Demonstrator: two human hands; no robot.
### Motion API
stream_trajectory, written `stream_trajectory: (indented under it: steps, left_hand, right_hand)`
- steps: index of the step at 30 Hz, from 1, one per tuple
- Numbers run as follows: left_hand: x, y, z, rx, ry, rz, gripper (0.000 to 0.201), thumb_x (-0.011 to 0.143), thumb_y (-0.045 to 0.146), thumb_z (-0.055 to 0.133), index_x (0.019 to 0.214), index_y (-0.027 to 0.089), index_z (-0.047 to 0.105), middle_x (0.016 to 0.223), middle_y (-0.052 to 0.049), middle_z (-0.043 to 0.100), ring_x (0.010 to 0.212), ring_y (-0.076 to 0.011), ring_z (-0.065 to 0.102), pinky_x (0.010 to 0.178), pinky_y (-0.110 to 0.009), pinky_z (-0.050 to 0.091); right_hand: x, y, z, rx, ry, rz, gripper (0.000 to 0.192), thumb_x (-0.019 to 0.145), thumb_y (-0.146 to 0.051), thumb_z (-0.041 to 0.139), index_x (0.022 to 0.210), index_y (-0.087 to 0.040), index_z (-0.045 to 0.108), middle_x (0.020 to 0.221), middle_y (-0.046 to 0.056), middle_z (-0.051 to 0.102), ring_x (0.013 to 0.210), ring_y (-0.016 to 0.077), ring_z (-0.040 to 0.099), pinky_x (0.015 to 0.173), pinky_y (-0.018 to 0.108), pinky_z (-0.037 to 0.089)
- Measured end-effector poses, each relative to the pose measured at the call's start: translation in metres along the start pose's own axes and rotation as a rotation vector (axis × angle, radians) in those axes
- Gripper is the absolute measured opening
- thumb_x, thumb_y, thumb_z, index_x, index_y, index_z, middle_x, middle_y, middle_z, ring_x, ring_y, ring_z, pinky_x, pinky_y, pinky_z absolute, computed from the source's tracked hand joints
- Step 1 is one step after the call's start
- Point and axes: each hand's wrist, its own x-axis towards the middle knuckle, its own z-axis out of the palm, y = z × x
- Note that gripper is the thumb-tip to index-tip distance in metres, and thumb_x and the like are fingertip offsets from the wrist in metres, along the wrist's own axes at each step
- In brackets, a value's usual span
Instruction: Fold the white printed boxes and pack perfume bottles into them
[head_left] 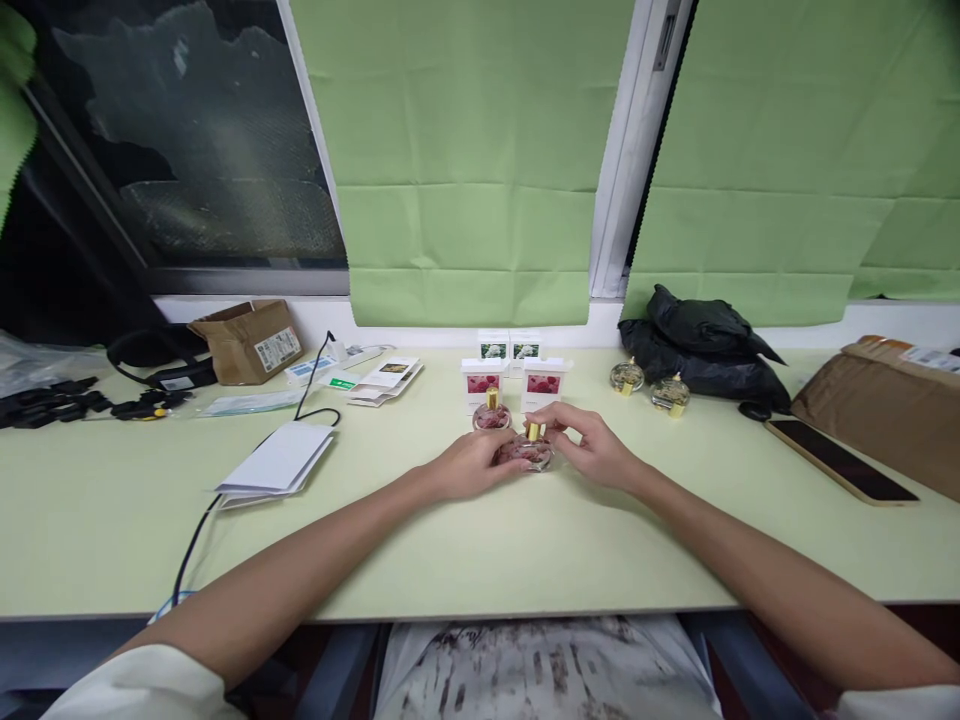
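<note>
Head view: I look down at one long pale green table [480,560] that fills the lower half of the frame, below two green blinds [465,160] and a dark window at the upper left. At the right edge lies one brown padded parcel [885,400]; beside it, right of centre, one black bag [697,345] and one dark phone [840,460] lying flat. At the left sit one open cardboard box [247,340], one stack of white sheets [277,460] and one black cable [202,520] running off the near edge. At centre I count four small white boxes [481,380], two with pink pictures in front and two behind. I count four small round perfume bottles with gold caps: two yellowish bottles [627,376] near the bag, one pink one [491,412] by the boxes, and one pink bottle [531,450] at mid-table between my hands. My left hand [472,465] is curled against its side; my right hand [589,445] pinches fingertips on its gold cap.
</note>
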Motion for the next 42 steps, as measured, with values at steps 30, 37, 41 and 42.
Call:
stream_trajectory:
  steps: [30, 37, 41, 42]
  left_hand:
    - [-0.004, -0.020, -0.014, -0.003, 0.215, 0.080, 0.037, 0.103, 0.054, 0.053, 0.111, 0.022, 0.069, 0.075, 0.001, 0.066, 0.065, -0.0158, 0.057, 0.065, -0.028, 0.042]
    - [0.005, -0.047, -0.028, -0.077, 0.803, -0.111, 0.022, 0.103, 0.043, 0.057, 0.097, 0.023, 0.050, 0.078, 0.003, 0.052, 0.066, -0.0136, 0.049, 0.064, -0.027, 0.040]
    - [0.010, -0.060, -0.027, -0.112, 0.877, -0.170, 0.020, 0.102, 0.041, 0.058, 0.102, 0.024, 0.047, 0.091, 0.000, 0.054, 0.076, -0.0157, 0.052, 0.071, -0.030, 0.044]
    - [0.011, -0.062, -0.027, -0.099, 0.878, -0.179, 0.020, 0.102, 0.041, 0.058, 0.103, 0.024, 0.047, 0.095, -0.002, 0.055, 0.079, -0.0165, 0.053, 0.073, -0.030, 0.045]
  right_hand:
    - [-0.004, -0.006, 0.004, -0.222, -0.181, 0.163, 0.055, 0.099, -0.043, 0.065, 0.148, -0.027, 0.046, 0.072, -0.006, 0.058, 0.063, 0.0157, 0.054, 0.064, 0.027, 0.042]
    - [0.000, -0.002, 0.002, -0.259, -0.220, 0.206, 0.038, 0.098, -0.060, 0.061, 0.091, -0.024, 0.051, 0.070, -0.006, 0.052, 0.064, 0.0144, 0.050, 0.060, 0.026, 0.032]
    - [0.000, 0.001, -0.002, -0.299, -0.214, 0.215, 0.040, 0.099, -0.060, 0.059, 0.086, -0.025, 0.044, 0.070, -0.006, 0.052, 0.063, 0.0146, 0.048, 0.059, 0.026, 0.031]
    - [0.001, 0.003, -0.003, -0.313, -0.210, 0.221, 0.039, 0.099, -0.060, 0.059, 0.087, -0.025, 0.044, 0.070, -0.006, 0.052, 0.063, 0.0148, 0.048, 0.060, 0.026, 0.032]
